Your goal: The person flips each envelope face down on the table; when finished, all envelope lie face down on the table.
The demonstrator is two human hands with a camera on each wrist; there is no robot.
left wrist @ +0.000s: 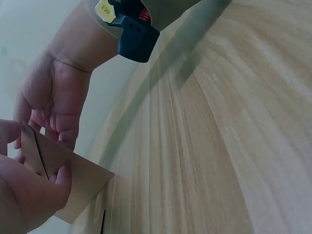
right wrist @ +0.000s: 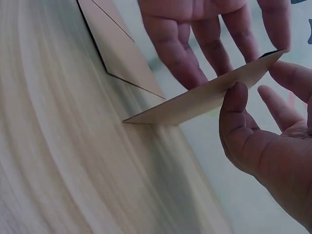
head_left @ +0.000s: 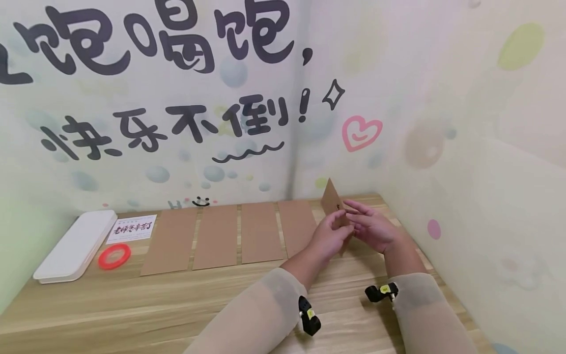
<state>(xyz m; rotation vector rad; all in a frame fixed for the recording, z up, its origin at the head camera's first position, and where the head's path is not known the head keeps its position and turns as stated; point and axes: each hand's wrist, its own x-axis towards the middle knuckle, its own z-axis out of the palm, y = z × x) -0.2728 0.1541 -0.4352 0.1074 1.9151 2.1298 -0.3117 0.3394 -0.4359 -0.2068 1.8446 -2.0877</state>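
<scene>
A flat brown kraft-paper piece (head_left: pixel 329 197) is held upright on edge at the table's right rear, between both hands. My left hand (head_left: pixel 328 237) pinches its near part; in the left wrist view the thumb presses on the face. A dark gap shows between two layers near the held end of the paper (left wrist: pixel 80 178). From the other side my right hand (head_left: pixel 375 230) grips it, with the thumb on its surface in the right wrist view. Some fingertips are hidden behind the paper. Several similar brown pieces (head_left: pixel 262 233) lie in a row to the left.
At the table's left stand a white case (head_left: pixel 75 246), a printed white card (head_left: pixel 131 229) and an orange-red ring, perhaps a tape roll (head_left: pixel 102 258). A printed wall covering (head_left: pixel 247 167) rises behind the wooden table (head_left: pixel 146 309) and along its right side.
</scene>
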